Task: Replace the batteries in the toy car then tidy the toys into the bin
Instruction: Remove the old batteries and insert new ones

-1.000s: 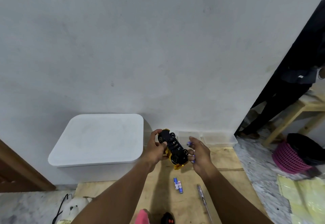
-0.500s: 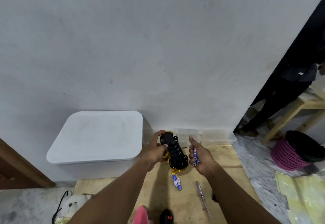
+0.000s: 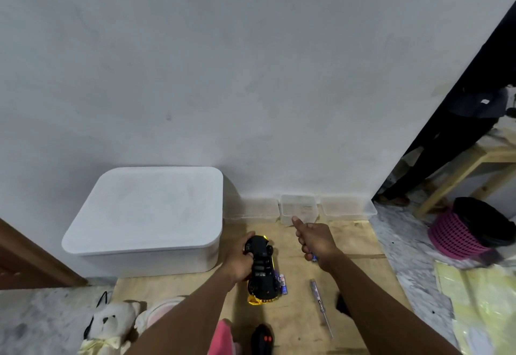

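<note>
My left hand (image 3: 240, 259) grips the yellow toy car (image 3: 262, 271), which is turned upside down so its black underside and wheels face up. My right hand (image 3: 315, 240) is closed around a blue battery (image 3: 314, 257), whose tip pokes out below my fingers; the thumb points up toward the wall. Two more blue batteries (image 3: 282, 280) lie on the wooden board just right of the car. A large white bin (image 3: 148, 215) with its lid on stands at the left against the wall.
A screwdriver (image 3: 320, 306) lies on the wooden board (image 3: 360, 246). A white plush toy (image 3: 111, 324), a pink toy (image 3: 222, 338) and a black remote (image 3: 262, 340) sit near the bottom edge. Small clear containers (image 3: 298, 208) line the wall. A pink basket (image 3: 458, 236) stands at the right.
My left hand has lowered the car toward the board, over the two loose batteries. My right hand moved away to the right with the battery closed in it.
</note>
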`<state>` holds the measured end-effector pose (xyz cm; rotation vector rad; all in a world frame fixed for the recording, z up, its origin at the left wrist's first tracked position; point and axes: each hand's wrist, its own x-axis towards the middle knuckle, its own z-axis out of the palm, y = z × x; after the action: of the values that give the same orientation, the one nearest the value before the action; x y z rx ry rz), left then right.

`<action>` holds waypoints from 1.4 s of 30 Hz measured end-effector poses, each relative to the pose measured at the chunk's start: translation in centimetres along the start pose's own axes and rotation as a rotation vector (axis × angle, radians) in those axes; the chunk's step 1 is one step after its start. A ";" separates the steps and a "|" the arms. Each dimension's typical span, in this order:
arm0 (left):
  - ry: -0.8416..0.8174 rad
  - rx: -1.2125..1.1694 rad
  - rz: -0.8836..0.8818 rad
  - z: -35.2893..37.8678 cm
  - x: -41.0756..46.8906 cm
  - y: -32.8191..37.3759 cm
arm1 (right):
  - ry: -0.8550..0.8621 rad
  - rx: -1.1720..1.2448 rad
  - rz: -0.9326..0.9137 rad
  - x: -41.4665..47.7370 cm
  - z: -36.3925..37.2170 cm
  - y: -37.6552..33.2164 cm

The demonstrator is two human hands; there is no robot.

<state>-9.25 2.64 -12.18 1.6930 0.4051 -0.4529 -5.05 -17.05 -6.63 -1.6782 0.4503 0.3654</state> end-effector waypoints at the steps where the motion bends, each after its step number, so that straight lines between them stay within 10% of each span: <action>1: -0.008 0.006 -0.008 0.2 0.2 -0.8 | -0.002 -0.014 -0.001 0.3 -0.1 0.5; 24: -0.046 0.523 0.182 2.3 1.2 7.9 | 0.182 -0.595 -0.238 -0.5 -1.6 -1.3; 42: -0.163 1.114 0.448 19.7 13.9 14.4 | 0.311 -1.094 -0.170 13.4 -20.7 1.6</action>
<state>8.60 -18.90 -9.95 2.6931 -0.4547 -0.5083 5.59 -38.86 -11.32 -2.8440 0.3374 0.2238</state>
